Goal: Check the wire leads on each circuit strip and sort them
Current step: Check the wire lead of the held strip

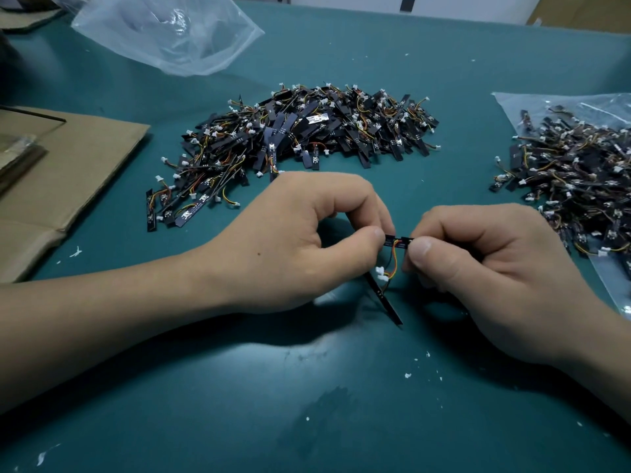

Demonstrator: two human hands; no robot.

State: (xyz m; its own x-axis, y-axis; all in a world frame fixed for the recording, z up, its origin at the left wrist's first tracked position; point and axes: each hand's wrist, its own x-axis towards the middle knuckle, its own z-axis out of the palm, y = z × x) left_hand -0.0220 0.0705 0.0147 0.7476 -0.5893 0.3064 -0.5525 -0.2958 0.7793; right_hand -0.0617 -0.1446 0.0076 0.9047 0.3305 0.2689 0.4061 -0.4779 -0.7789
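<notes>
A small black circuit strip (398, 241) is held level between my two hands above the teal mat. My left hand (300, 240) pinches its left end with thumb and forefinger, and my right hand (485, 268) pinches its right end. Red, yellow and black wire leads (393, 259) hang down from the strip to a white connector (381, 273). A second black strip (384, 298) slants downward below my left fingers; how it is held is hidden. A large heap of strips (307, 131) lies beyond my hands. Another heap (573, 179) lies at the right.
The right heap rests on a clear plastic bag (532, 104). An empty crumpled clear bag (164, 29) lies at the back left. Flat cardboard (68, 172) covers the left side of the teal mat (307, 387). White flecks dot the mat near me.
</notes>
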